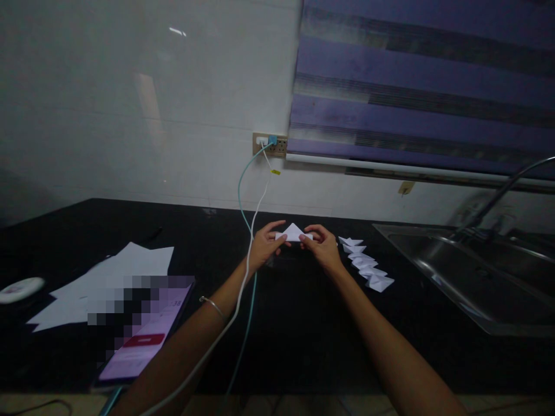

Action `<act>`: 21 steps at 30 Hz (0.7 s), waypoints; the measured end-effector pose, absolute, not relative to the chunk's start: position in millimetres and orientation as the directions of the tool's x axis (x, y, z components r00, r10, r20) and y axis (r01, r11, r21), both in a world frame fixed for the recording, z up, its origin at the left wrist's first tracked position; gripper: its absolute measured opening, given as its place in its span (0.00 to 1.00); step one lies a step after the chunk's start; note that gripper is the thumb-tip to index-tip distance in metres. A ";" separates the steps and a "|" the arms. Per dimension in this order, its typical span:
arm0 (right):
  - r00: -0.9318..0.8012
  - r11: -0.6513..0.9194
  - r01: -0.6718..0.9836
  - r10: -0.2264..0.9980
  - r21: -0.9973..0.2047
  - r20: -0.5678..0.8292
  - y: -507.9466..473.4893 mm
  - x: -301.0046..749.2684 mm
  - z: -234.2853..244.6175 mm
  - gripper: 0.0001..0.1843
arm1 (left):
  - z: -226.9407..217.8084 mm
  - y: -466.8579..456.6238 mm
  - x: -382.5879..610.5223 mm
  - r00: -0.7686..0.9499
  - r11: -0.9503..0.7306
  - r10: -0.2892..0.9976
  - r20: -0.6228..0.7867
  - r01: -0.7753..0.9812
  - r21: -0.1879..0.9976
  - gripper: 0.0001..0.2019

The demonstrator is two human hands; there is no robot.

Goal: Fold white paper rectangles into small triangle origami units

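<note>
A small white folded paper piece (293,233) with a pointed top sits between both my hands, just above the black counter (303,335). My left hand (265,245) pinches its left end with thumb and fingers. My right hand (321,245) pinches its right end the same way. A row of several similar folded white paper shapes (366,267) lies on the counter just right of my right hand.
Loose white sheets (108,277) and a lit phone (145,335) lie at the left, with a white round object (21,289) at the far left edge. Two cables (249,231) run from a wall socket (269,144) across my left arm. A steel sink (472,277) with a tap stands at the right.
</note>
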State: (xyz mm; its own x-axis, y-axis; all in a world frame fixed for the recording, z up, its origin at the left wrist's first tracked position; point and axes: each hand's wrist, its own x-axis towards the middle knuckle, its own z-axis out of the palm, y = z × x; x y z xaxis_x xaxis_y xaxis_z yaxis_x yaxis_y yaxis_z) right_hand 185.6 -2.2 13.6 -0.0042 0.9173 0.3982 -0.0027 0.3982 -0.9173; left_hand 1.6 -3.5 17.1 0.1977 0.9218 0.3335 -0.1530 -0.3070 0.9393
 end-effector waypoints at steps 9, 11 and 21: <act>0.057 0.397 0.017 0.916 -0.918 0.397 1.3 188.6 11.1 0.20 | 19.2 -5.9 1.5 0.236 -0.285 0.913 0.333 -0.217 0.934 0.23; 0.062 0.382 0.030 0.922 -0.924 0.383 0.7 189.2 11.8 0.20 | 20.1 -6.4 1.2 0.240 -0.280 0.912 0.332 -0.227 0.933 0.24; 0.072 0.333 -0.119 0.943 -0.935 0.326 -9.4 177.4 17.7 0.17 | 5.4 -1.6 13.2 0.345 -0.124 0.905 0.250 -0.348 0.929 0.21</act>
State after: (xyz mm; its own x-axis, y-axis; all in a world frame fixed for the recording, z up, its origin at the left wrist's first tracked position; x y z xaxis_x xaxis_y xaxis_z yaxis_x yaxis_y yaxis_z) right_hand 177.4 -9.4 17.7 0.0721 0.9425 0.3263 -0.1193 0.3329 -0.9354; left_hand 13.2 -1.6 5.4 0.3446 0.9049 0.2499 -0.3480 -0.1241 0.9292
